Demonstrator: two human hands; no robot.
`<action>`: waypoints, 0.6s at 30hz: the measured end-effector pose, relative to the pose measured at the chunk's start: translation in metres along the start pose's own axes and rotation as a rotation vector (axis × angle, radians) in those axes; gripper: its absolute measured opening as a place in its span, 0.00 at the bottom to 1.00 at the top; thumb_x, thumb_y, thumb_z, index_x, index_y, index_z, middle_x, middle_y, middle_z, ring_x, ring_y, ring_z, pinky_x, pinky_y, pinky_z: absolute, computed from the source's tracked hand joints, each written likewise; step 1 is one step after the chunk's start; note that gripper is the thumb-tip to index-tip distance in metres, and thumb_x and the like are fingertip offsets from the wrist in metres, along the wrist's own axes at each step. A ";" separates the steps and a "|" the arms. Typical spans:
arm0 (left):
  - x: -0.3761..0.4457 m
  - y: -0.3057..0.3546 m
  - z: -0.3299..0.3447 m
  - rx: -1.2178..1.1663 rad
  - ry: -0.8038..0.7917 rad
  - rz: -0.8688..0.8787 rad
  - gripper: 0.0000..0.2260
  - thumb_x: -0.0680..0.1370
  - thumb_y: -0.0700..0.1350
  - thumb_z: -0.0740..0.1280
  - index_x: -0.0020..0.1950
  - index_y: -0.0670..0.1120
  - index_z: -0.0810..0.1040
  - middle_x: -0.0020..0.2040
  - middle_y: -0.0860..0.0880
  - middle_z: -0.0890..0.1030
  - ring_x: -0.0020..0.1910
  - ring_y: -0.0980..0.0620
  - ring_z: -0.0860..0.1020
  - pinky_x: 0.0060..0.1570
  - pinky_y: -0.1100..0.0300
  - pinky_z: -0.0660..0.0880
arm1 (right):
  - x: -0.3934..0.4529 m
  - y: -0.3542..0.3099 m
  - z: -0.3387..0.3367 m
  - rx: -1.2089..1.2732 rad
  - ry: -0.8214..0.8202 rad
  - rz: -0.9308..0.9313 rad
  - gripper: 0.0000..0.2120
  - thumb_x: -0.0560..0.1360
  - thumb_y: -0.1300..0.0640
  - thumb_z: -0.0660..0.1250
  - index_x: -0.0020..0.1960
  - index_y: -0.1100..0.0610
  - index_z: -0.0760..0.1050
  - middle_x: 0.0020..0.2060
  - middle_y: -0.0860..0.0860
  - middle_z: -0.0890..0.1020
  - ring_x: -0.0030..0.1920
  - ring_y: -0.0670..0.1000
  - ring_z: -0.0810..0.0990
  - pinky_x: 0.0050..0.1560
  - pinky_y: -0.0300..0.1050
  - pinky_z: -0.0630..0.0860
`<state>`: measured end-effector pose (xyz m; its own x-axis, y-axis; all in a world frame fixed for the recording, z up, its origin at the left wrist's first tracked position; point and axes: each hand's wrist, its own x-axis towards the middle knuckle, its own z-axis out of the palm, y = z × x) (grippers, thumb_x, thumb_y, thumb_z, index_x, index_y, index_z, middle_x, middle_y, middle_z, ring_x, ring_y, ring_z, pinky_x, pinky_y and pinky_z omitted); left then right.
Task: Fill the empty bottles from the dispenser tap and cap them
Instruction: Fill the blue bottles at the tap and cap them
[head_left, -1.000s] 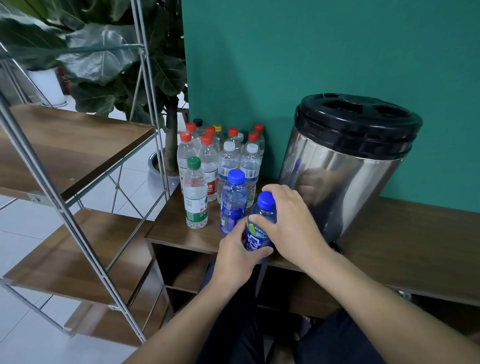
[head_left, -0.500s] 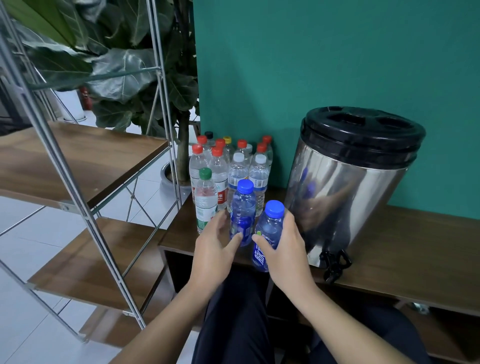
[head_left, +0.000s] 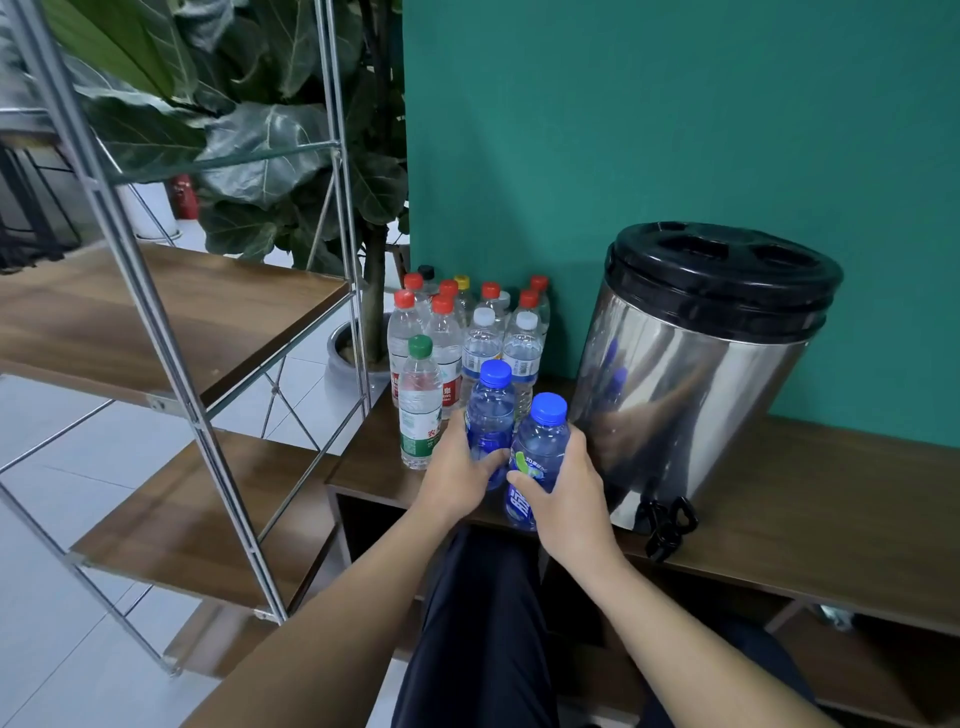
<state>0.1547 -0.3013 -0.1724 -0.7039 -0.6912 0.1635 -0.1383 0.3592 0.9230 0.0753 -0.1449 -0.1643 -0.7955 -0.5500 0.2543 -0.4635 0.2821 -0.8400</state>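
Two blue-capped bottles stand side by side at the front of the wooden bench (head_left: 810, 499). My left hand (head_left: 460, 480) grips the farther blue bottle (head_left: 488, 415) round its lower body. My right hand (head_left: 569, 496) grips the nearer blue bottle (head_left: 540, 447), which stands beside the steel dispenser (head_left: 691, 395). The dispenser has a black lid, and its black tap (head_left: 667, 525) hangs over the bench's front edge, right of my right hand. Both bottles wear their caps.
Several capped clear bottles (head_left: 467, 332) crowd the bench's back left, with a green-capped bottle (head_left: 418, 410) in front. A metal-framed wooden shelf (head_left: 171, 312) rises at left, and a potted plant (head_left: 291, 130) behind it. A teal wall backs the bench.
My right hand came off the cap and now grips the nearer bottle's body, set down on the bench. My left hand moved from that bottle onto the farther blue bottle.
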 end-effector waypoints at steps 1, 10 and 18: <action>-0.003 0.001 -0.001 -0.002 -0.002 0.008 0.26 0.79 0.43 0.81 0.73 0.53 0.74 0.63 0.61 0.83 0.62 0.65 0.81 0.69 0.50 0.79 | 0.001 0.001 0.000 0.002 -0.004 0.002 0.36 0.76 0.55 0.83 0.76 0.45 0.66 0.68 0.44 0.81 0.67 0.49 0.82 0.69 0.57 0.80; -0.029 0.008 -0.017 -0.010 -0.041 -0.031 0.26 0.78 0.47 0.82 0.72 0.60 0.76 0.66 0.61 0.85 0.65 0.60 0.84 0.70 0.42 0.81 | 0.009 0.004 0.001 0.124 -0.051 0.002 0.35 0.76 0.58 0.82 0.77 0.48 0.69 0.67 0.44 0.83 0.66 0.47 0.83 0.71 0.53 0.79; -0.028 -0.001 -0.010 -0.034 0.035 -0.059 0.31 0.75 0.50 0.84 0.75 0.57 0.76 0.67 0.60 0.86 0.65 0.59 0.84 0.69 0.47 0.82 | 0.005 0.025 -0.002 0.148 -0.112 0.040 0.30 0.77 0.61 0.81 0.74 0.48 0.74 0.62 0.40 0.85 0.62 0.41 0.84 0.66 0.44 0.81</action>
<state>0.1820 -0.2888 -0.1743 -0.6707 -0.7319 0.1202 -0.1542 0.2961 0.9426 0.0595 -0.1393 -0.1831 -0.7599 -0.6271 0.1713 -0.3633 0.1912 -0.9118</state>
